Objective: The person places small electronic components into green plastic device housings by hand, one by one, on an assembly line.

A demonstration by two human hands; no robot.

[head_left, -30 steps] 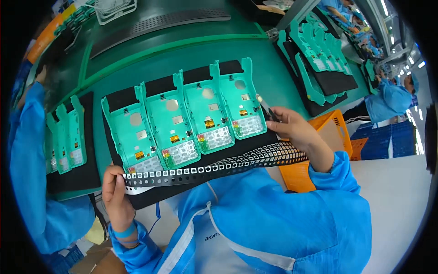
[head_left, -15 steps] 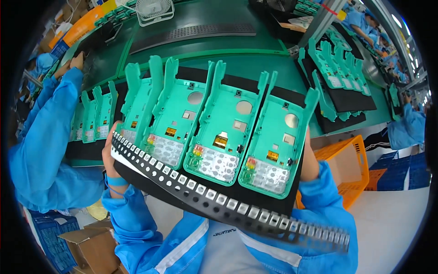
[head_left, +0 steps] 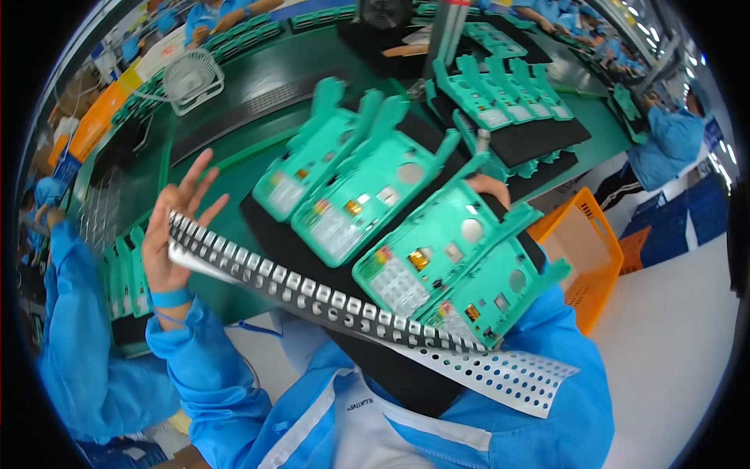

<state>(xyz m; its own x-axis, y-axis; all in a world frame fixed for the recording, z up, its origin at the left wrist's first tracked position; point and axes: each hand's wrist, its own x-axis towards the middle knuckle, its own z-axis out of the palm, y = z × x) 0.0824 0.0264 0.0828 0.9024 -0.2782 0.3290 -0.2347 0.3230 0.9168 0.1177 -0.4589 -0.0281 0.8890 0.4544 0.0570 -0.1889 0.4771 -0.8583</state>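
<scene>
My left hand point(head_left: 176, 230) is raised with its fingers spread. The left end of a black-and-white strip point(head_left: 285, 277) with rows of square and round holes lies against its palm; whether the thumb grips it is hidden. The strip slants down across the near side of a tilted black board point(head_left: 398, 379). My right hand point(head_left: 491, 190) is closed round the board's far right edge, partly hidden behind the casings. Several open green plastic casings point(head_left: 351, 205) with clear keypads rest on the board, askew; the two right ones overlap. A white perforated sheet point(head_left: 500, 377) sticks out under the strip's right end.
More green casings lie on black boards point(head_left: 539, 148) at the right of the green table point(head_left: 234, 133). A white fan point(head_left: 191, 78) stands at far left. An orange crate point(head_left: 598, 258) is at my right. A co-worker's blue sleeve point(head_left: 86, 336) is close at left.
My left hand has come off the board and spread its fingers. The board has turned and tilted, and the casings have shifted rightward out of their row. The strip has moved.
</scene>
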